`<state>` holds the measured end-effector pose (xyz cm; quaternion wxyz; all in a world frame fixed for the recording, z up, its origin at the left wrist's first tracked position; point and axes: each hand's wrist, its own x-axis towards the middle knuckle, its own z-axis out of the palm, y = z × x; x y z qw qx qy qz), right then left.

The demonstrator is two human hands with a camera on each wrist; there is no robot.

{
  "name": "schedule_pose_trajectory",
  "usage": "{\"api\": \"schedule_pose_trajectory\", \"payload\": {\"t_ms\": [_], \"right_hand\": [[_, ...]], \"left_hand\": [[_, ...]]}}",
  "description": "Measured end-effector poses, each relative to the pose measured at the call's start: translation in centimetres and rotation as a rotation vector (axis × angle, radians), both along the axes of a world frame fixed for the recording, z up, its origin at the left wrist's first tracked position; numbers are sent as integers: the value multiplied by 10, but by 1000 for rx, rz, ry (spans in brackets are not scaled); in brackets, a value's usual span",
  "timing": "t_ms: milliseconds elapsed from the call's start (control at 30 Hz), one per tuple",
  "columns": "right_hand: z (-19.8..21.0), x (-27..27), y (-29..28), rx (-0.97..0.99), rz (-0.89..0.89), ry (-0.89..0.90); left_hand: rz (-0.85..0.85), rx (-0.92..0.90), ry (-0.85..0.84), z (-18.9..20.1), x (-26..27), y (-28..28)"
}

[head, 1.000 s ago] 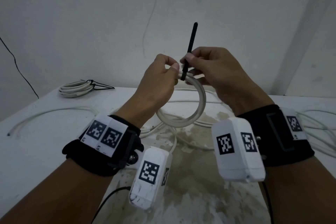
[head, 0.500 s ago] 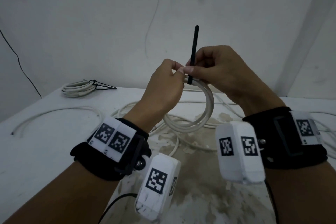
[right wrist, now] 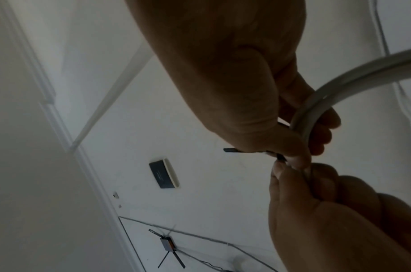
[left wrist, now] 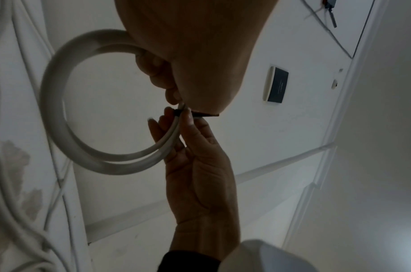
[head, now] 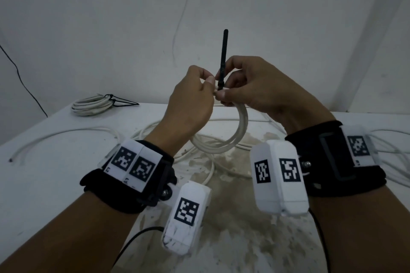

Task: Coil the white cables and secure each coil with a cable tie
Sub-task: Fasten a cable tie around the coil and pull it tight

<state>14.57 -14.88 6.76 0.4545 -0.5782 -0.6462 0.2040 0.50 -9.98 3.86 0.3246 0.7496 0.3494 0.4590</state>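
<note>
White walls back a white table (head: 55, 162) with a worn, stained patch at its middle. You hold a white coil (head: 240, 131) in the air above that patch, its ring standing upright and hanging down from your fingers. Your left hand (head: 190, 104) has its fingers curled round the top of the coil. Your right hand (head: 250, 88) pinches the black tie (head: 222, 60) where it wraps the coil, thumb and fingers closed on it. The tie's long tail points straight up, toward the wall; its head is hidden between your fingertips. Your left hand covers the coil's left half in the head view.

Loose cables (head: 66, 134) trail over the table left of the patch and behind it, and more run off the right edge of the head view. A tied coil (head: 93, 105) lies far left of the patch, black tie ends sticking out to its right. Your wristbands carry square black-and-white code markers; no writing can be read.
</note>
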Motion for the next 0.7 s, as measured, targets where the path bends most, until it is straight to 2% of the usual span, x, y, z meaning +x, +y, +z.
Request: {"api": "schedule_pose_trajectory", "payload": {"t_ms": [200,367,467,533,700], "right_hand": [[-4,-9,4,54,-42,-71],[2,-6,-5,-84,41,137],[1,-4,-1,40,-123,191],[-3,-3,7,137,-205,153],[-9,-6,20,273,-259,-50]], "left_hand": [[18,43,23,-1,3,1],[-38,-84,-41,2,-3,7],[-87,-68,-29,4,-1,5],[-119,-73,-18,2,2,3],[-186,-175,-40,0,2,4]]}}
